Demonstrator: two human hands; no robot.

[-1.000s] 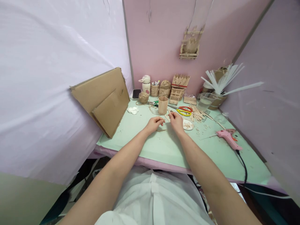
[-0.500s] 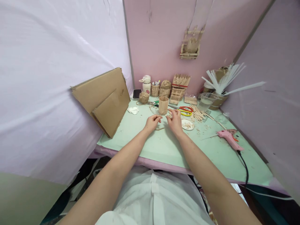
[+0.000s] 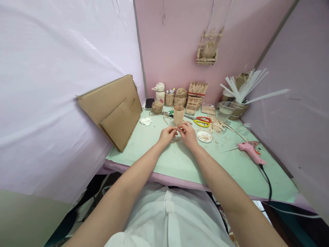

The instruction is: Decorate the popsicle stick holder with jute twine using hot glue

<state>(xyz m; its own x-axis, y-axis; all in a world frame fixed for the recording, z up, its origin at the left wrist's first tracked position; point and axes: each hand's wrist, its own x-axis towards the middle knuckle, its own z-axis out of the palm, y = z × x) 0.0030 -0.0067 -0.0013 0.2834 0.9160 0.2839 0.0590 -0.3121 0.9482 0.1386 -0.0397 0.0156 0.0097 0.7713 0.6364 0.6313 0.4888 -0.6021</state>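
My left hand (image 3: 166,135) and my right hand (image 3: 188,136) meet at the fingertips just in front of a small cup of upright wooden sticks (image 3: 178,115). Both are closed in a pinch on a thin strand of twine, mostly hidden by the fingers. A loose piece of that twine (image 3: 175,141) hangs or lies below them, close to the tabletop. The cup stands upright. Behind it to the left is a ball of twine (image 3: 157,107), its strand trailing towards the cup.
Right of my hands are a white dish of wood bits (image 3: 204,137), red-and-yellow-handled scissors (image 3: 202,121), loose wooden sticks (image 3: 217,125) and a pink glue gun (image 3: 250,152) with a cord. Cardboard (image 3: 113,113) leans at the left. A bottle (image 3: 160,93) and stick-made holders (image 3: 196,96) line the back.
My right hand has moved left, and its fingers have closed in against those of my left hand. The cup stays where it was.
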